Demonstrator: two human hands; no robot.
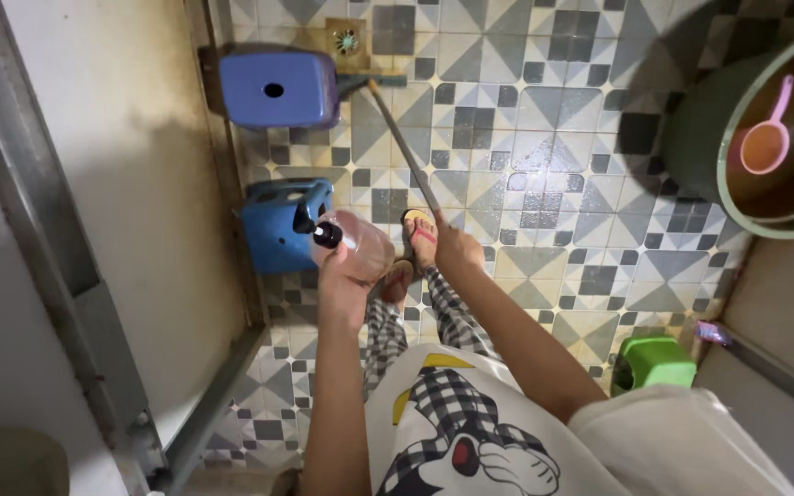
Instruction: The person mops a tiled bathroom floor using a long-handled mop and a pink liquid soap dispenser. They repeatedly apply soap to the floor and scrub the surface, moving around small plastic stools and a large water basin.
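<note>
One broom handle [403, 147] (slanting up-left)

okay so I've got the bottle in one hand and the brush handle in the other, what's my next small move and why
Probably tip the clear bottle in your left hand toward the wet tiles. Your right hand holds the long handle, its brush end by the blue stool.

Wide-angle overhead view under dim, cool, even light. The wet floor tiles [553, 174] carry soft pale glare at centre. A broad shadow falls across the pale wall [130, 184], and another darkens the upper right beside the green tub [691, 138]. Straight lines bow toward the edges; focus stays fairly sharp, with slight softness at the corners.
</note>
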